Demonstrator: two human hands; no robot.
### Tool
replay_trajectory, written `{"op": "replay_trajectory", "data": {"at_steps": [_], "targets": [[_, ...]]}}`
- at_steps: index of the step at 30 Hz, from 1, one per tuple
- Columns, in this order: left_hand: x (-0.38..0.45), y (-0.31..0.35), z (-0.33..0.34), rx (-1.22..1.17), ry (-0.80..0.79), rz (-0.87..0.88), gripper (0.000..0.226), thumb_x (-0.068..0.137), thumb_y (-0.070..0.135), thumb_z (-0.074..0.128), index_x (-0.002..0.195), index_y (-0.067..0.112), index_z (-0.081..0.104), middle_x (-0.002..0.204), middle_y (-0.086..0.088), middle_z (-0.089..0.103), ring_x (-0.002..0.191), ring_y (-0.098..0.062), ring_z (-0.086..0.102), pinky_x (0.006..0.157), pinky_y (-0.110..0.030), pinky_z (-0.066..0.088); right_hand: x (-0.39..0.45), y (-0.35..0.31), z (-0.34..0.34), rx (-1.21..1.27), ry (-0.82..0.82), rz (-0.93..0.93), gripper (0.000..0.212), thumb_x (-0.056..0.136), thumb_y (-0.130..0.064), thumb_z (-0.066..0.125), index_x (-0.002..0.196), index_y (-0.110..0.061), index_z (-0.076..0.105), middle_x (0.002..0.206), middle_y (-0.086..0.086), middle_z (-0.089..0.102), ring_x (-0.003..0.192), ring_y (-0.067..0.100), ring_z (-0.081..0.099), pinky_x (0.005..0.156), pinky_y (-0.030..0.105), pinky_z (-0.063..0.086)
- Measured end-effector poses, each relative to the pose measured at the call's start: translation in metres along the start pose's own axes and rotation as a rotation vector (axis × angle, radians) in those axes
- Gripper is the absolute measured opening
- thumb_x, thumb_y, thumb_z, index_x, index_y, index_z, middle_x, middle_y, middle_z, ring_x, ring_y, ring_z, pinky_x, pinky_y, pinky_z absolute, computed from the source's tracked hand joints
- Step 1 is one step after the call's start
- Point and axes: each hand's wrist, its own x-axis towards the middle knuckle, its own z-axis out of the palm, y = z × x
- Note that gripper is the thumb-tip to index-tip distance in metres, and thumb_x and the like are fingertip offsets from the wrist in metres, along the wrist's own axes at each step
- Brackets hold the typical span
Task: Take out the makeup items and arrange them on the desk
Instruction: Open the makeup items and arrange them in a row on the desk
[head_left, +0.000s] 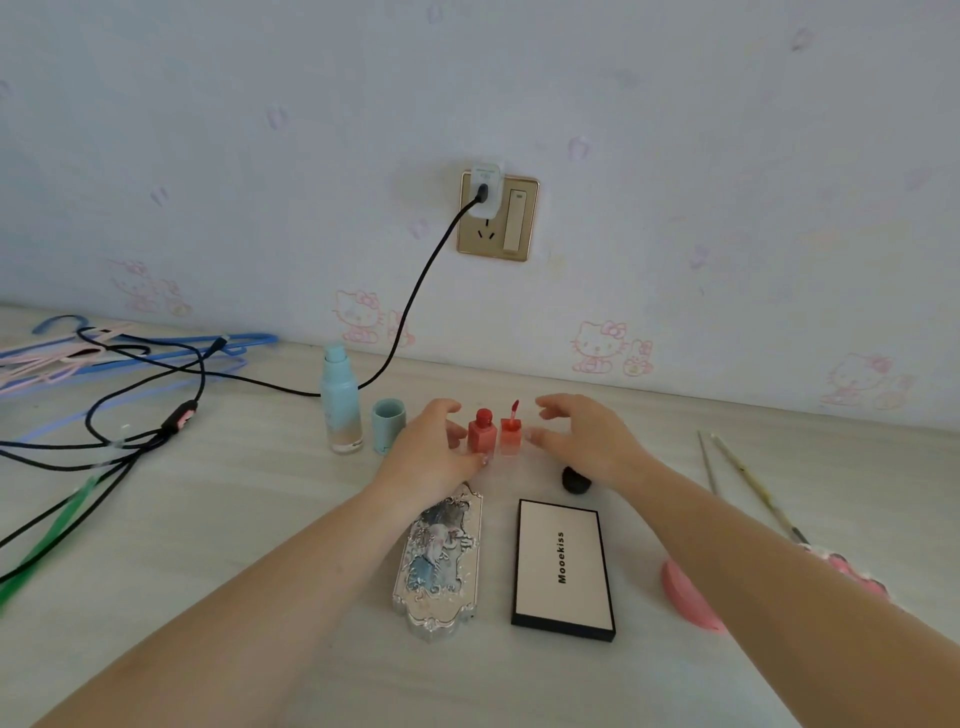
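Two small red lip-gloss bottles stand side by side on the desk: a capped one (482, 429) and an uncapped one (510, 434) with its wand sticking up. My left hand (434, 452) sits just left of the capped bottle, fingers loosely curved, thumb near its base. My right hand (584, 439) hovers just right of the uncapped bottle, fingers spread and holding nothing. A pale blue foundation bottle (340, 402) and its blue cap (388, 423) stand further left. An ornate silver palette (441, 564) and a white Mooekiss palette (563, 569) lie in front.
A black round item (576, 480) lies under my right wrist. Brushes (748, 480) and a pink object (688, 597) lie at the right. Black cables (130, 431) and coloured hangers (78, 353) cover the desk's left. A wall socket (497, 218) holds a charger.
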Motion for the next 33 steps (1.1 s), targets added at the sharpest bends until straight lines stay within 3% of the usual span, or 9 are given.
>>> {"op": "replay_trajectory", "data": {"at_steps": [3, 6, 9, 13, 18, 21, 25, 30, 33], "targets": [[-0.014, 0.000, -0.010, -0.039, 0.007, 0.002, 0.067, 0.075, 0.021, 0.077, 0.133, 0.017, 0.041, 0.111, 0.002, 0.057, 0.109, -0.013, 0.055, 0.091, -0.029, 0.046, -0.010, 0.010, -0.020, 0.073, 0.054, 0.003, 0.048, 0.088, -0.042, 0.057, 0.132, -0.023, 0.051, 0.123, -0.007, 0.059, 0.119, 0.011, 0.050, 0.091, 0.020, 0.031], [-0.024, -0.001, -0.019, -0.134, 0.113, 0.039, 0.035, 0.075, 0.013, 0.076, 0.102, 0.025, 0.057, 0.098, 0.007, 0.061, 0.101, -0.016, 0.061, 0.085, -0.026, 0.049, -0.020, 0.022, -0.039, 0.118, 0.111, -0.003, 0.038, 0.090, -0.035, 0.058, 0.126, -0.025, 0.055, 0.119, -0.006, 0.061, 0.116, 0.008, 0.052, 0.090, 0.021, 0.031], [-0.034, 0.010, -0.021, -0.192, 0.196, 0.115, 0.025, 0.077, 0.012, 0.074, 0.081, 0.031, 0.059, 0.088, 0.010, 0.064, 0.082, -0.006, 0.062, 0.069, -0.010, 0.046, -0.027, 0.032, -0.051, 0.105, 0.143, -0.020, 0.030, 0.091, -0.028, 0.057, 0.121, -0.028, 0.058, 0.119, -0.006, 0.061, 0.116, 0.008, 0.052, 0.091, 0.020, 0.032], [-0.041, 0.041, -0.002, -0.230, 0.082, 0.230, 0.021, 0.078, 0.009, 0.072, 0.081, 0.027, 0.063, 0.085, 0.006, 0.068, 0.069, 0.002, 0.060, 0.070, -0.010, 0.048, -0.030, 0.047, -0.056, 0.011, 0.132, -0.057, 0.030, 0.093, -0.021, 0.054, 0.121, -0.028, 0.059, 0.127, -0.006, 0.057, 0.123, 0.009, 0.047, 0.092, 0.017, 0.027], [-0.030, 0.063, 0.041, 0.006, -0.246, 0.256, 0.029, 0.080, 0.020, 0.071, 0.108, 0.020, 0.065, 0.109, 0.007, 0.065, 0.100, -0.003, 0.060, 0.093, -0.019, 0.046, -0.022, 0.063, -0.043, -0.182, 0.069, -0.149, 0.035, 0.091, -0.013, 0.053, 0.123, -0.027, 0.060, 0.133, 0.000, 0.053, 0.128, 0.017, 0.043, 0.105, 0.025, 0.028], [-0.020, 0.070, 0.064, 0.214, -0.226, 0.271, 0.043, 0.084, 0.030, 0.066, 0.124, 0.021, 0.057, 0.130, 0.004, 0.057, 0.124, -0.012, 0.050, 0.102, -0.031, 0.040, -0.015, 0.069, -0.032, -0.297, 0.002, -0.172, 0.042, 0.091, -0.013, 0.052, 0.130, -0.029, 0.054, 0.145, 0.001, 0.042, 0.135, 0.018, 0.035, 0.107, 0.025, 0.024], [-0.007, 0.075, 0.086, 0.486, -0.214, 0.239, 0.042, 0.087, 0.032, 0.058, 0.123, 0.014, 0.053, 0.121, -0.007, 0.061, 0.114, -0.027, 0.056, 0.088, -0.032, 0.047, -0.011, 0.070, -0.024, -0.376, -0.030, -0.243, 0.045, 0.092, -0.011, 0.047, 0.135, -0.026, 0.049, 0.150, 0.002, 0.037, 0.139, 0.018, 0.031, 0.112, 0.024, 0.020], [0.001, 0.066, 0.092, 0.661, -0.190, 0.242, 0.033, 0.084, 0.034, 0.059, 0.111, 0.015, 0.061, 0.109, -0.012, 0.059, 0.104, -0.032, 0.057, 0.080, -0.036, 0.048, -0.009, 0.071, -0.022, -0.432, 0.000, -0.331, 0.027, 0.089, -0.026, 0.054, 0.114, -0.024, 0.063, 0.123, -0.001, 0.061, 0.122, 0.018, 0.049, 0.098, 0.032, 0.034], [0.000, 0.062, 0.091, 0.607, -0.163, 0.274, 0.024, 0.086, 0.028, 0.058, 0.106, 0.016, 0.063, 0.107, -0.011, 0.058, 0.103, -0.030, 0.056, 0.078, -0.035, 0.047, -0.014, 0.075, -0.025, -0.410, -0.006, -0.272, 0.022, 0.089, -0.034, 0.055, 0.108, -0.025, 0.062, 0.111, -0.003, 0.062, 0.113, 0.016, 0.053, 0.106, 0.034, 0.021]]}}
